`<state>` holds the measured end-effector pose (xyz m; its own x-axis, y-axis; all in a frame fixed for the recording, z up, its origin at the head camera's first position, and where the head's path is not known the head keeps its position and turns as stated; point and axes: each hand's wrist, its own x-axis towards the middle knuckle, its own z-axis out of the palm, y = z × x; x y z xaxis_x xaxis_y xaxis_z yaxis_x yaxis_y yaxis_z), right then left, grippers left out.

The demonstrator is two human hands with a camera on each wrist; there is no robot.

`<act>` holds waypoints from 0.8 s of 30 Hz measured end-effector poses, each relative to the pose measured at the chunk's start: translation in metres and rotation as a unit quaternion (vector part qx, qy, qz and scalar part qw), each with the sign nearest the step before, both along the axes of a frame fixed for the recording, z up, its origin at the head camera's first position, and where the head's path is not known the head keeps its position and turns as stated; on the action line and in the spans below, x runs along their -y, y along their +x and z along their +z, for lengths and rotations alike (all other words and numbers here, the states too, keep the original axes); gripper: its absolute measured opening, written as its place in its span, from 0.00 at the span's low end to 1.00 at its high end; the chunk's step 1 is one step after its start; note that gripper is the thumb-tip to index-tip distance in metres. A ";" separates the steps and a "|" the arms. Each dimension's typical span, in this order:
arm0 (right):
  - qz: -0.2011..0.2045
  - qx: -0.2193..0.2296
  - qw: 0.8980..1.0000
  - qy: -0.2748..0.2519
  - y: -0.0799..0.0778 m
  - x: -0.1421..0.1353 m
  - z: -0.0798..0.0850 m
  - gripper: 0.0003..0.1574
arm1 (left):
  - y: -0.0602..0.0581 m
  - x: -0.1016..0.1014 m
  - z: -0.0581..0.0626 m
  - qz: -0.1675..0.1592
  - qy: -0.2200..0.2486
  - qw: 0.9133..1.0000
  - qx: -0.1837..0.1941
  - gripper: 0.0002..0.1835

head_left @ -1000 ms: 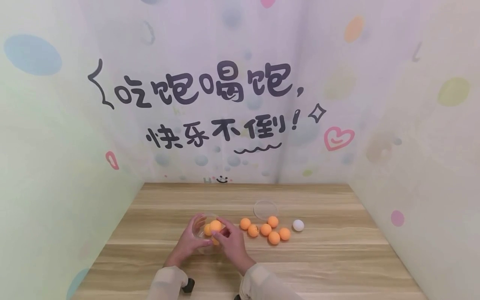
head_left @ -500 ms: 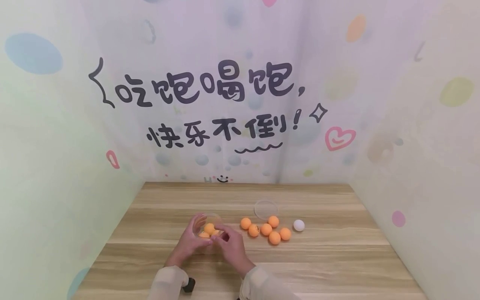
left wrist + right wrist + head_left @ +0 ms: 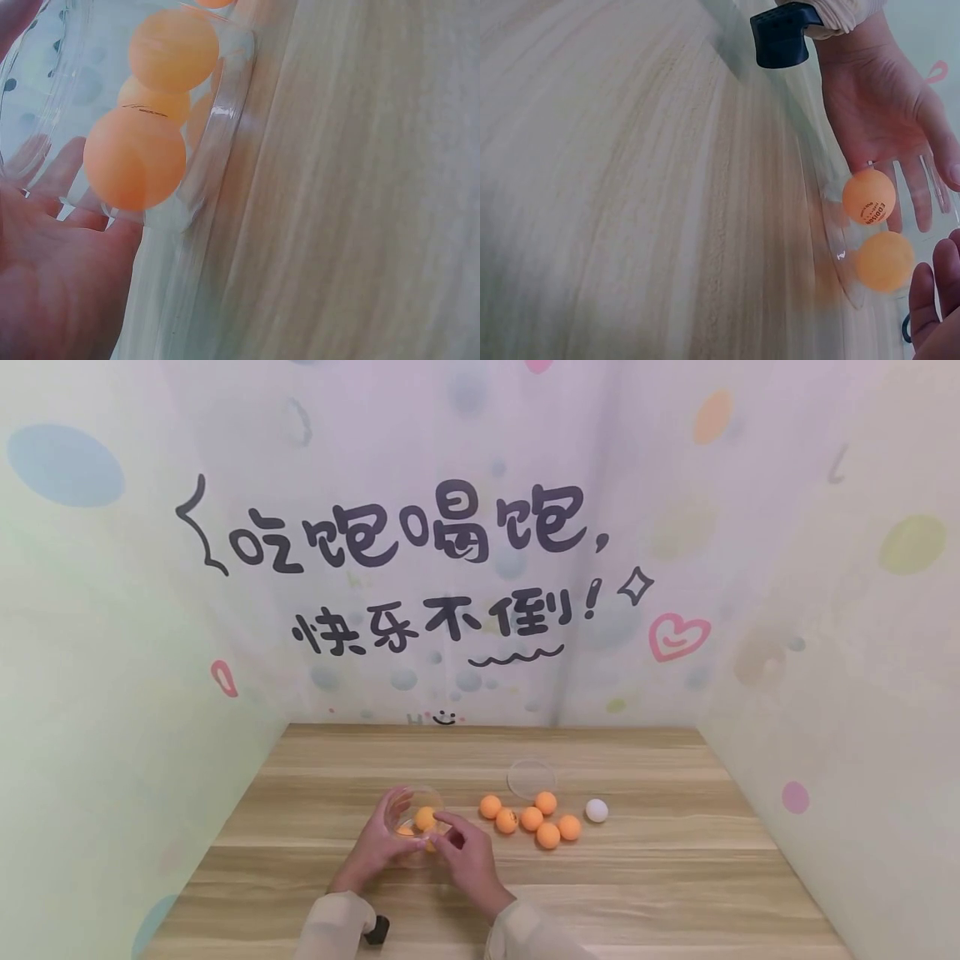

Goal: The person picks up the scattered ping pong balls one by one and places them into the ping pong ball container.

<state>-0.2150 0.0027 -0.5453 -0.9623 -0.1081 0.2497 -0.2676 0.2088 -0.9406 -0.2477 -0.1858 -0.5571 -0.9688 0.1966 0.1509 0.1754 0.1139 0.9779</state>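
Note:
My left hand (image 3: 375, 843) grips a clear plastic tub (image 3: 418, 795) from its left side, thumb in front and fingers behind. Through the tub wall in the left wrist view, orange ping-pong balls (image 3: 135, 159) show near the bottom. Printed lettering marks one ball (image 3: 869, 196) in the right wrist view, where my left hand (image 3: 877, 97) spreads along the tub. My right hand (image 3: 468, 858) is at the tub's right side, its thumb and index finger apart near the rim. No ball shows between those fingers; whether they touch the tub cannot be told.
Several loose orange balls (image 3: 532, 819) lie on the wooden table (image 3: 637, 893) to the right of the tub. Beyond them is a clear round lid (image 3: 532, 779). A white ball (image 3: 596, 811) sits farther right. Printed walls enclose the table's back and sides.
A second ago my right hand pinched an orange ball over the tub. The ball has gone into the tub, and my right fingers have let go. My left hand keeps its grip.

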 end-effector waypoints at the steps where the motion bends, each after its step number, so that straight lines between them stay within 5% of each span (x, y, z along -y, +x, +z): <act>1: -0.002 0.000 1.000 -0.002 0.000 0.000 -0.001 0.21 | 0.000 0.000 0.000 0.001 -0.001 1.000 -0.001 0.52; 13: -0.021 -0.006 1.000 -0.012 0.000 -0.004 -0.007 0.20 | 0.002 -0.001 0.002 -0.005 0.019 1.000 0.001 0.52; 24: -0.042 -0.030 0.998 0.045 0.002 -0.010 -0.015 0.19 | 0.002 -0.001 0.002 0.005 0.003 1.000 0.010 0.51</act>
